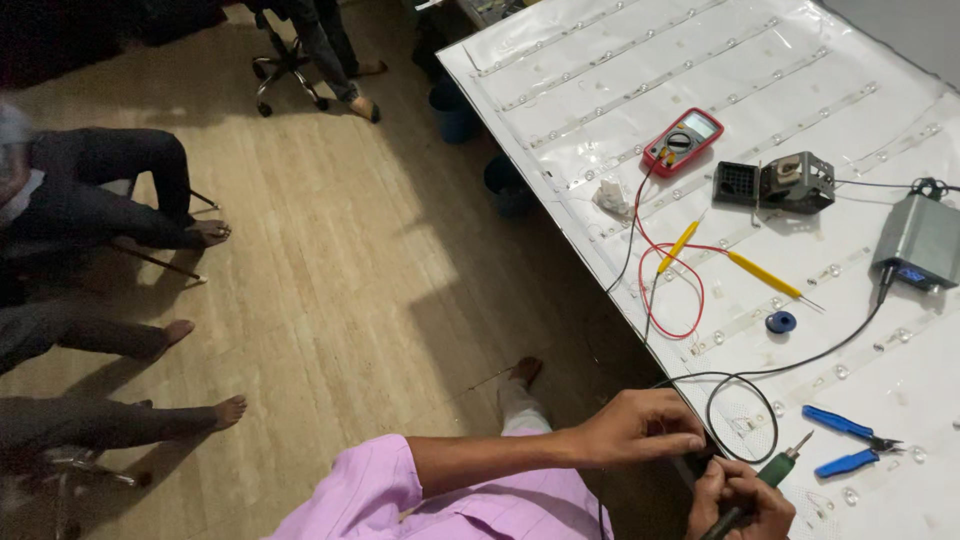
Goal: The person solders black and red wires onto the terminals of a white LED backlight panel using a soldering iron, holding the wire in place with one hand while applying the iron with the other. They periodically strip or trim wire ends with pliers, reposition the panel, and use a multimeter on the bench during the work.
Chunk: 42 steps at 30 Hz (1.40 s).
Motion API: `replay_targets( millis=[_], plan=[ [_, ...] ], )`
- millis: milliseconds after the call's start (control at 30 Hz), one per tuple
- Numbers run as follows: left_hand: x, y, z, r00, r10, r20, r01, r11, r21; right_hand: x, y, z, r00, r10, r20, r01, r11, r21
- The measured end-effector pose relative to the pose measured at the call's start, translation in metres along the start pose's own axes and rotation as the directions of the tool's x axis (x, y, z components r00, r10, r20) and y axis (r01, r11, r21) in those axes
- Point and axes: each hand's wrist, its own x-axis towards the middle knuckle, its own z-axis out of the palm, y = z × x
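at the bottom right of the frame your right hand (738, 500) is wrapped around a green-handled soldering iron (775, 470), tip pointing up and to the right over the white led panel (880, 400), while your left hand (640, 428) is curled shut at the panel's edge, pinching the black cable (735, 378) as far as you can tell. a likely risk is that the tip brushes that looping cable or your left fingers, since both sit just beside it; it could also mark the white sheet if you let it dip. the red and black multimeter leads (668, 300) trail toward the edge and could snag and drag the red multimeter (682, 141) in the upper middle. blue-handled pliers (848, 440) lie just right of the iron. as for containers, only the metal iron stand (790, 183) with its dark tray, upper right, counts; what is in it you cannot tell.
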Motion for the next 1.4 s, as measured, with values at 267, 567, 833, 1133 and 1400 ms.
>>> replay_targets(
  millis=[267,567,833,1133,1400],
  plan=[
    [-0.004,-0.017,0.021,0.983,-0.172,-0.061,0.154,0.961,-0.229,-0.006,-0.065,0.002,0.976,0.068,-0.208,-0.087,0.993,-0.082],
    [-0.007,-0.032,0.016,0.811,-0.583,0.052,0.456,0.574,-0.681,-0.006,-0.080,-0.010,0.953,0.087,-0.289,-0.120,0.988,-0.098],
    [-0.007,-0.028,0.020,0.824,-0.559,0.086,0.430,0.520,-0.738,-0.016,-0.074,-0.016,0.952,0.094,-0.291,-0.138,0.981,-0.137],
    [-0.019,-0.039,0.026,0.910,-0.401,0.108,0.298,0.450,-0.842,-0.036,-0.073,-0.019,0.949,0.074,-0.305,-0.138,0.971,-0.195],
    [-0.017,0.004,0.043,0.976,0.165,0.144,-0.190,0.965,0.179,-0.044,-0.083,-0.022,0.953,0.039,-0.299,-0.114,0.965,-0.237]
  ],
)
